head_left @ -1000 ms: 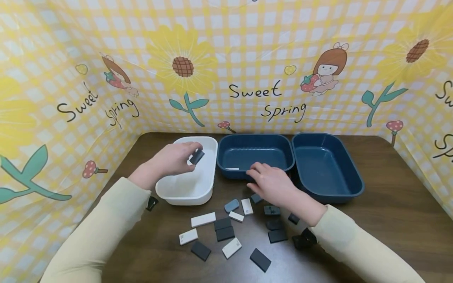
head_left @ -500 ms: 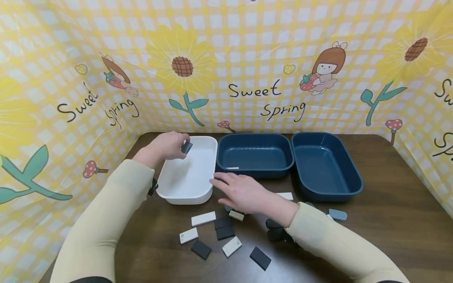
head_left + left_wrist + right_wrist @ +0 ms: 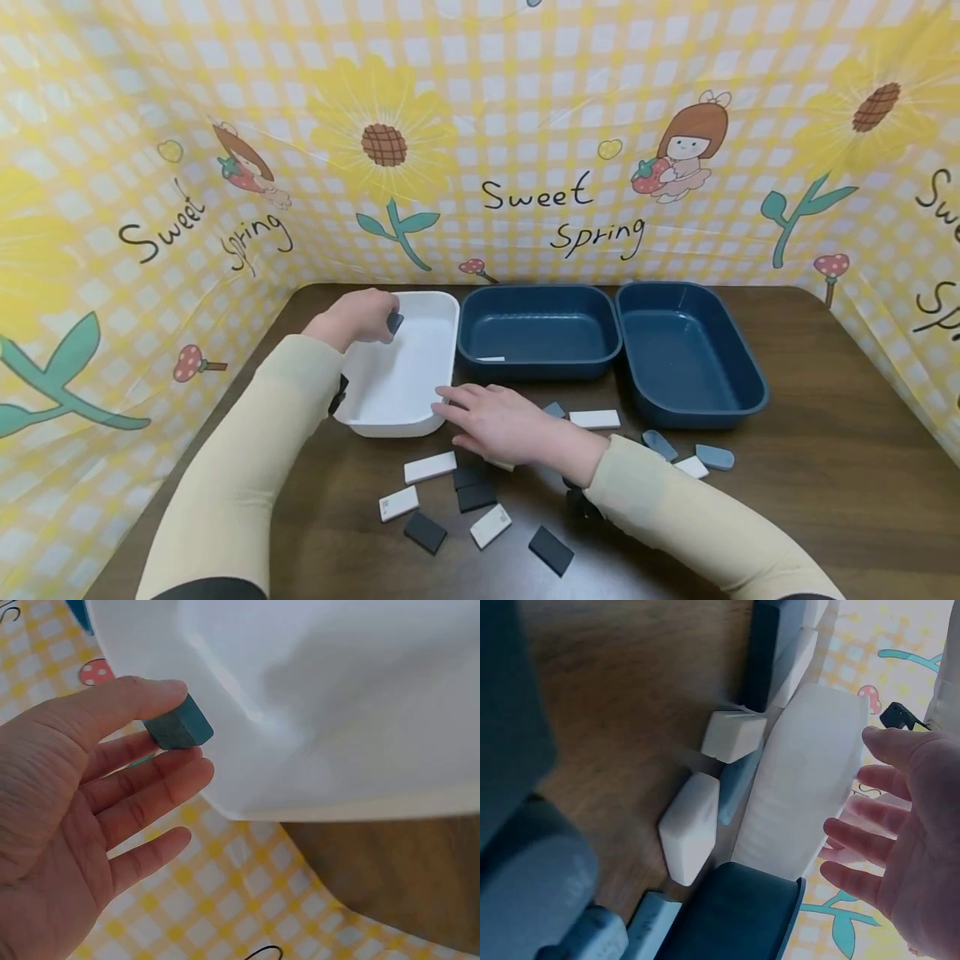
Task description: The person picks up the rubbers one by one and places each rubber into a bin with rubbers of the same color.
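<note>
My left hand [image 3: 360,317] is over the back left part of the white bin [image 3: 397,375]. It pinches a small dark blue-grey block [image 3: 180,727] between thumb and fingers, and the left wrist view shows the other fingers spread. My right hand [image 3: 495,425] hovers palm down by the front right corner of that bin. Its fingers are extended, and the right wrist view shows nothing in them. Beneath it, partly hidden, lie two black blocks [image 3: 476,497] and a small white block [image 3: 733,735]. A long white block [image 3: 430,467] lies just to their left.
Two dark blue bins, one in the middle [image 3: 540,367] with a white piece inside and one at the right [image 3: 757,400], stand along the back. Several black and white blocks lie in front. Blue-grey pieces [image 3: 715,457] and a white block [image 3: 594,419] lie to the right.
My left hand has moved left and back over the white bin, still holding the dark block. My right hand has moved left, from the middle bin's front to the white bin's corner.
</note>
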Demonstrator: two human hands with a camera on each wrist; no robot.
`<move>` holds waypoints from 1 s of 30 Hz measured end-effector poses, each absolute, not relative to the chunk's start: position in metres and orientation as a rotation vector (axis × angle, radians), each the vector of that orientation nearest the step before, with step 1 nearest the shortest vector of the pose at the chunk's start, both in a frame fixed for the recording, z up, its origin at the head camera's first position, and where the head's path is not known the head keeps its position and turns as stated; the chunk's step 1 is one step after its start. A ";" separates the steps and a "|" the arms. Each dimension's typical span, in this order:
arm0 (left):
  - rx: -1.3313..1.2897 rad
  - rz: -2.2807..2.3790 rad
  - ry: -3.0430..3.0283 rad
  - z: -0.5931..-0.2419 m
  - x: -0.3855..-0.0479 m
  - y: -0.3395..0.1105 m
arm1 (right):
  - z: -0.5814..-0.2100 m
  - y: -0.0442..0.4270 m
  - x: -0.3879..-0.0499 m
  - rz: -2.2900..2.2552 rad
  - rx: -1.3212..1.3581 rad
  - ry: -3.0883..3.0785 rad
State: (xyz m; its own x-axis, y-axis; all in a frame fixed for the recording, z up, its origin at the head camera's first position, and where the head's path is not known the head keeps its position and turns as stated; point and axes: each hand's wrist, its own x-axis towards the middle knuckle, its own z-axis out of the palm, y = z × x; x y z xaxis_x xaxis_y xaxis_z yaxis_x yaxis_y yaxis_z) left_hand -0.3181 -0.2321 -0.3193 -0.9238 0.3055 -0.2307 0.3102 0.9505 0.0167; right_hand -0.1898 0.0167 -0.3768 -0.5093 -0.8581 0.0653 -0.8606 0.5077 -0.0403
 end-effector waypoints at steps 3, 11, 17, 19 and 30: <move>0.442 -0.046 2.858 -0.327 -0.323 -0.234 | -0.379 0.018 -0.190 0.103 1.541 -2.669; 0.337 -0.107 2.830 -0.338 -0.330 -0.228 | -0.381 0.017 -0.192 0.078 1.541 -2.620; 0.298 -0.088 2.855 -0.344 -0.328 -0.223 | -0.380 0.017 -0.191 0.069 1.529 -2.623; 0.301 -0.088 2.863 -0.344 -0.325 -0.222 | -0.379 0.017 -0.191 0.068 1.528 -2.621; 0.248 -0.102 2.858 -0.358 -0.331 -0.222 | -0.381 0.017 -0.193 0.084 1.525 -2.618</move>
